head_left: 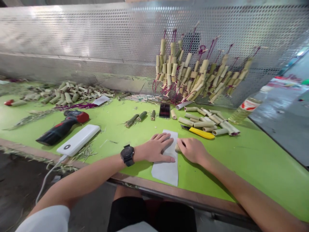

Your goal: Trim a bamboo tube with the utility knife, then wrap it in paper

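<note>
My left hand [159,148], a black watch on its wrist, lies flat with fingers spread on a whitish sheet of paper [166,172] near the table's front edge. Against the sheet's right edge, my right hand [192,149] is closed around a short bamboo tube [177,147]; only a small end of it shows. A yellow utility knife [202,132] lies just beyond my right hand. Behind it is a loose group of cut bamboo tubes [205,124]. A few separate pieces, including a greenish bamboo piece [132,120], lie farther back from my left hand.
On the left are a cordless drill [64,125], a white power bank [78,140] with a cable, and a bamboo pile [70,93]. Strung bamboo pieces [188,74] hang on the perforated metal panel [96,42]. A bottle of yellowish liquid [245,111] stands at the right edge.
</note>
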### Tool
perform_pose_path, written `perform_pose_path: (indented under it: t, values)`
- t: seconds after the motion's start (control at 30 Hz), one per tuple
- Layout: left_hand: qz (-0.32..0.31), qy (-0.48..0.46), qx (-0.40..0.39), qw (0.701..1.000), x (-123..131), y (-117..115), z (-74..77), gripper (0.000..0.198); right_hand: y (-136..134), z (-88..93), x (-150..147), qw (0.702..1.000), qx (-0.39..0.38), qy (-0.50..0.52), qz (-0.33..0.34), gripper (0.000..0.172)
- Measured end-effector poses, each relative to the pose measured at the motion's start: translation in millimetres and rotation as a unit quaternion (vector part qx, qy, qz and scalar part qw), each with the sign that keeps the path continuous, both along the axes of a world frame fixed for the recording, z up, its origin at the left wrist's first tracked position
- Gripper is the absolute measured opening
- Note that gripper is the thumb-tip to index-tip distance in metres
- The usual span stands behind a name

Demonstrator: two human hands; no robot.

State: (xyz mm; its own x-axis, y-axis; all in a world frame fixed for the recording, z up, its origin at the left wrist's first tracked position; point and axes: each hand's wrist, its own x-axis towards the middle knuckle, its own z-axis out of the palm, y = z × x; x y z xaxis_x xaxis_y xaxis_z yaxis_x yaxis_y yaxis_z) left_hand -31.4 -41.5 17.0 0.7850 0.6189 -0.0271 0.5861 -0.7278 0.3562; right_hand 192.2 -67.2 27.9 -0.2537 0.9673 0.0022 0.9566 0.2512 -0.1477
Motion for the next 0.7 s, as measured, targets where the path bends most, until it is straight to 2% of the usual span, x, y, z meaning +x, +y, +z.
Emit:
perform_pose_path:
  t: [0.13,0.3,0.47,0.63,0.7]
  values:
    - [-0.002,0.0,0.004,1.0,-1.0,0.6,-2.5,0.102,3.0,1.9,1.0,0.999,0.017,-0.028,-0.004,0.055]
    - [0.002,0.001,0.009,1.0,-0.5,0.7,-3.4,0.101,2.9,4.1,-1.4,0.995,0.048,-0.077,-0.043,0.058]
    - [-0.002,-0.008,0.013,1.0,0.2,0.9,-2.6,0.102,-2.8,1.7,-8.0,0.998,0.044,-0.039,0.027,0.054]
    - [0.006,-0.004,0.013,1.0,0.5,0.5,-1.3,0.103,3.5,4.5,-3.8,0.995,0.063,-0.075,-0.035,0.059]
    - [0.004,-0.002,0.007,1.0,0.6,0.3,-0.9,0.104,1.5,4.5,-5.8,0.996,0.06,-0.059,-0.018,0.058]
